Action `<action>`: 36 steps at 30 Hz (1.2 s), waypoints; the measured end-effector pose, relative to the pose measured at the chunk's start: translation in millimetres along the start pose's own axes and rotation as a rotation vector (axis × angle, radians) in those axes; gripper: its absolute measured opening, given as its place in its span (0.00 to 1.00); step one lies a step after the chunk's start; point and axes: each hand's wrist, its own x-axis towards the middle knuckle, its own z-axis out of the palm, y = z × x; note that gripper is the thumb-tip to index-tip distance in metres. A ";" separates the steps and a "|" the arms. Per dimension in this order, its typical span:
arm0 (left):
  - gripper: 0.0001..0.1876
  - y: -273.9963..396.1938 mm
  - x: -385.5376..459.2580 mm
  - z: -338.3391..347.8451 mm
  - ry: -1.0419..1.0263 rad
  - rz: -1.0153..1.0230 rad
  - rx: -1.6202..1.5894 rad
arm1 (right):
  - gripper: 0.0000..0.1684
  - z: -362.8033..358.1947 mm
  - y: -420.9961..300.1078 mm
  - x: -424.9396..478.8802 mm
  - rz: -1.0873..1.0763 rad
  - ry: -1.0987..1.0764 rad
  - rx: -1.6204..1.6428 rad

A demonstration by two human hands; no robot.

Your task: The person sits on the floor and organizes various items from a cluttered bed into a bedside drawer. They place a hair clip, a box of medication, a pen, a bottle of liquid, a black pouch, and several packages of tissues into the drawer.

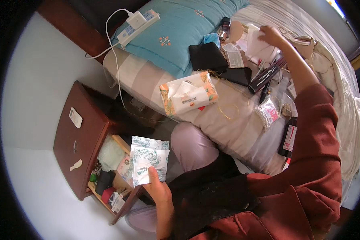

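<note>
My left hand (159, 189) holds white flat packets (150, 159) printed with green leaves, thumb on the front, above the open nightstand drawer (124, 214). At the far side of the bed, my right hand (271, 36) is bent over a pale flat packet or sheet (256, 49). Its fingers are curled at the sheet; whether they grip it cannot be made out. Around it lie a dark-capped bottle (225, 25), a palette-like open case (235, 58), a dark purple long box (267, 76) and a black pouch (208, 57).
A tissue pack (189, 93) lies near the bed's edge. A bag of cotton swabs (267, 114) and a dark bottle (288, 138) lie further right. A power strip (138, 28) rests on the blue pillow (171, 33), its cable hanging beside the brown nightstand (79, 141).
</note>
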 end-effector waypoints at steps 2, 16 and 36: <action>0.24 0.1 -3.0 -3.2 0.002 -0.027 0.004 | 0.18 -17.4 -0.2 -11.5 -0.106 0.212 0.182; 0.26 10.1 -17.4 16.0 -0.192 -0.073 -0.062 | 0.10 -76.7 -63.6 -67.1 -0.012 0.145 0.920; 0.28 12.2 -16.3 81.0 -0.550 -0.488 -0.240 | 0.13 -65.3 -145.8 -147.3 -0.318 0.474 -0.051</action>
